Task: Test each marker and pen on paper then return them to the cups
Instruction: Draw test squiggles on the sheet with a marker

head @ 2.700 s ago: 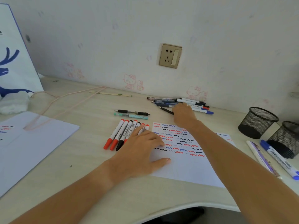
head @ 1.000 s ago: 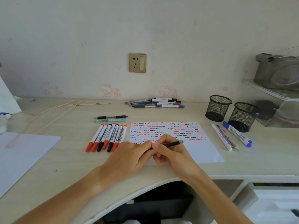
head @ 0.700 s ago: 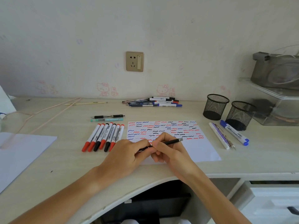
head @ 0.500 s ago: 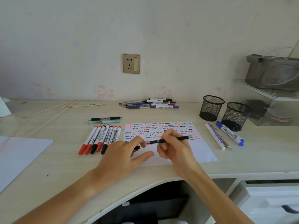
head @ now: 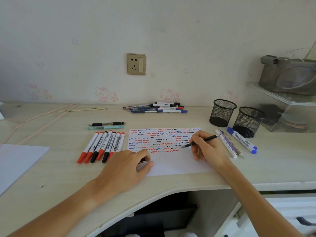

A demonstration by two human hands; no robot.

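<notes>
While the right hand point(head: 207, 147) is pinching a slim black pen point(head: 200, 141) near its tip end, the point is hovering at or just touching the sheet of paper point(head: 172, 164) beside the lowest rows of red, blue and black squiggles; whether it is actually marking cannot be told. The left hand point(head: 126, 165) is resting on the paper's near left corner, its fingers curling over a small dark piece that is likely the pen's cap, though it is mostly hidden. Judging by its look, the pen is light, stiff and smooth, so holding it low on the barrel is giving the best control. The pale wooden desk point(head: 51, 177) is carrying a row of red and black markers point(head: 102, 146) left of the paper, a heap of pens point(head: 157, 108) near the wall, and two black mesh cups point(head: 236, 117) standing to the right with nothing showing above their rims, with more pens lying just beside them.
</notes>
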